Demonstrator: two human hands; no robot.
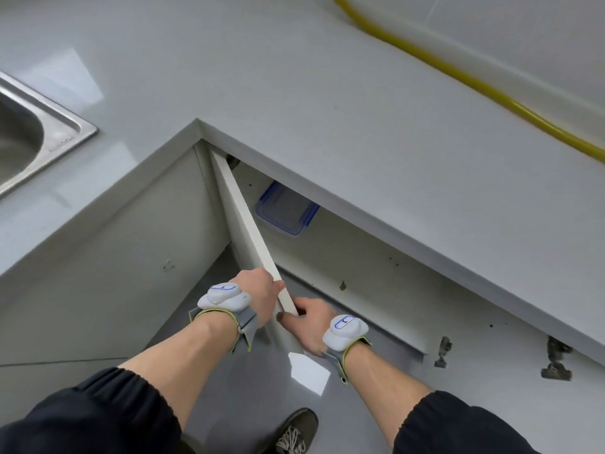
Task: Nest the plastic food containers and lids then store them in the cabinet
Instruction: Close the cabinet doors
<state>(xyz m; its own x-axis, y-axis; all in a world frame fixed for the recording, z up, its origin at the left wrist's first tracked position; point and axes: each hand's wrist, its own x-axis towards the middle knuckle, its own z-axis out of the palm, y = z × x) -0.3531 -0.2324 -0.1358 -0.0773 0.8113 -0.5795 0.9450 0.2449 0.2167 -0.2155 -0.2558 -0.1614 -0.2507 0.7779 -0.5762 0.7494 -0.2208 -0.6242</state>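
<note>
Left hand [258,296]: fingers are curled over the top edge of the cabinet door [244,221] near its free end, with the thumb lying against the edge. The hand grips the door.

Right hand [309,326]: positioned just beside the left hand, on the opposite face of the door. The fingers wrap the outer corner of the same door and the thumb presses below it. This hand also grips the door.

Each wrist carries a white wrist device [224,294] on a grey strap. Dark sleeves [98,414] are pushed up both forearms.

The door stands partly open, seen edge-on. It runs from its hinge side under the inner corner of the countertop [360,142] out to the hands.

The food container [286,209], clear with a blue-rimmed lid, sits inside the cabinet [327,250] on the shelf, to the right of the door and partly hidden under the countertop overhang. Neither hand touches it.

Further right, loose metal hinge fittings [556,358] are attached along the cabinet front.

A steel sink [32,136] is set in the countertop at the left. A yellow hose [458,77] lies across the countertop at the upper right.

One dark shoe [296,430] stands on the grey floor [248,381] below the hands.
</note>
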